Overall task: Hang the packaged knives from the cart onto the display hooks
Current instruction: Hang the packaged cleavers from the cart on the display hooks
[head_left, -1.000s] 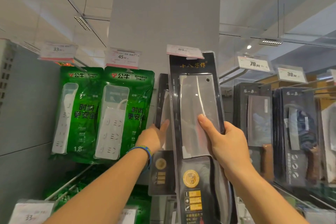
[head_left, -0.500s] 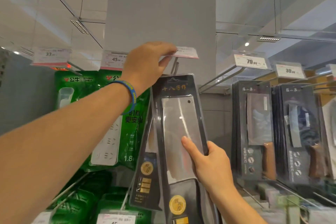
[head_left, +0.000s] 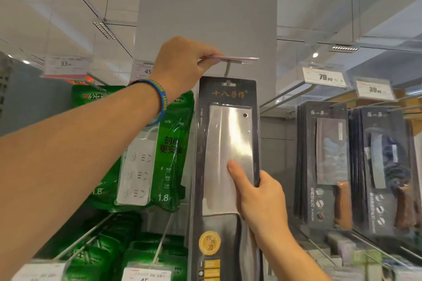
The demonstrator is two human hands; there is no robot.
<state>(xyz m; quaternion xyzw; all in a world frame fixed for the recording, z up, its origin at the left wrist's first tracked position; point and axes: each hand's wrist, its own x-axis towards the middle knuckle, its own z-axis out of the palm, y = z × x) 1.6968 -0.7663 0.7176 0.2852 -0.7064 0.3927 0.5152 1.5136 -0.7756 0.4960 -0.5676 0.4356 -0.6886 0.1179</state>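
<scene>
At the top hook (head_left: 227,69), before a grey pillar (head_left: 205,7): left hand (head_left: 182,64) pinches the price tag (head_left: 239,59) level; right hand (head_left: 262,201) clamps the packaged knife (head_left: 228,139) by its right edge, thumb in front, fingers hidden behind. Hang slot sits just under the hook, engagement unclear; pack's foot cut off.

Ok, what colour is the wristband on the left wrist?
The wristband is blue with yellow lettering; the head view shows it best.

**DISPLAY HOOKS: LOAD STATUS**

Wire hooks (head_left: 285,96) project from a grey wall (head_left: 205,18). The left hooks carry green power-strip packs (head_left: 146,143). The right hooks carry black knife packs (head_left: 324,166) in rows. On the centre hook (head_left: 227,69), the price label (head_left: 242,59) lies flat. A packaged cleaver (head_left: 228,143) sits with its slot just below; engagement cannot be determined.
</scene>
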